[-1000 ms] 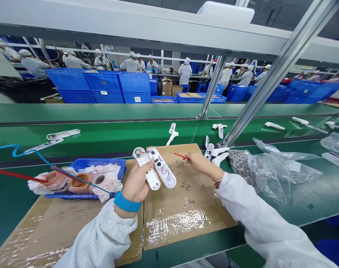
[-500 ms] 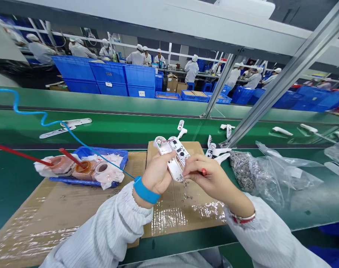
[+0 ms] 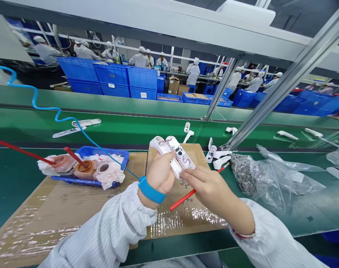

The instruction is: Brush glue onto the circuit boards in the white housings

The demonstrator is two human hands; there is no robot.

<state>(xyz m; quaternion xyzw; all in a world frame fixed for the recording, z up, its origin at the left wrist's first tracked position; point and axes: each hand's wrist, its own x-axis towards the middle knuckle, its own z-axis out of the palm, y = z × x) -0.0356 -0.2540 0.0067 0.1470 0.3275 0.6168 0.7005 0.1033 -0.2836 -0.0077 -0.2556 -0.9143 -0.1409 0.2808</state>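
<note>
under left thumb [image 3: 167, 158], white casing [image 3: 182, 154]

Passage is crossed at near middle by the red stick [image 3: 183, 200], blocked left by the blue tray [image 3: 125, 159], right by the plastic bag [image 3: 274, 184]; near-left cardboard [image 3: 53, 212] is left open.

Stacked blue bins [image 3: 110, 76] anchor the background I watch from afar — workers in white [image 3: 48, 53] appear behind them, with a long bench [image 3: 205, 77] to the bins' right. Also right of the bins stand cardboard boxes [image 3: 173, 85] and low blue crates [image 3: 195, 99]; farther right slants a metal post [image 3: 282, 82]. A pale beam [image 3: 130, 16] crosses above the bins — a green ledge [image 3: 147, 104], in front.
</note>
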